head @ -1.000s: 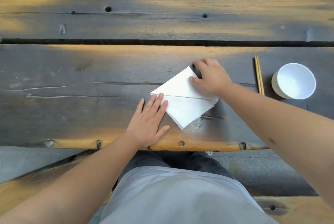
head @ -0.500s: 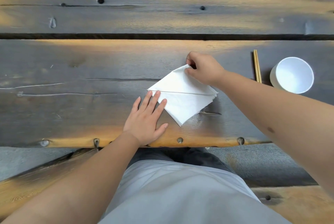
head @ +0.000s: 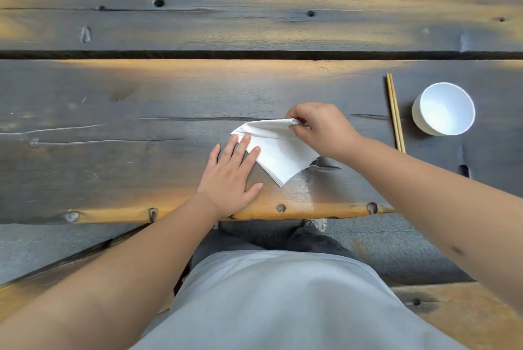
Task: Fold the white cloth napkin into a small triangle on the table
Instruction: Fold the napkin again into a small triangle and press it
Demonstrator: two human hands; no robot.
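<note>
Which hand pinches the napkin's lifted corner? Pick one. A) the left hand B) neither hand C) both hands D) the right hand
D: the right hand pinches the raised far corner of the white napkin, while the left hand lies flat with its fingertips on the cloth's left edge.

Looks like a rustic eating spot, poss. outdoors or a teahouse-type place. Evidence: heavy dark plank bench (head: 141, 89) w/ knots, cracks, a gap between boards & a raw worn front edge; wooden chopsticks (head: 394, 112) & white bowl (head: 443, 108) laid at approx 2 o'clock; grey stone-like floor (head: 396, 242) below at 6.
</note>
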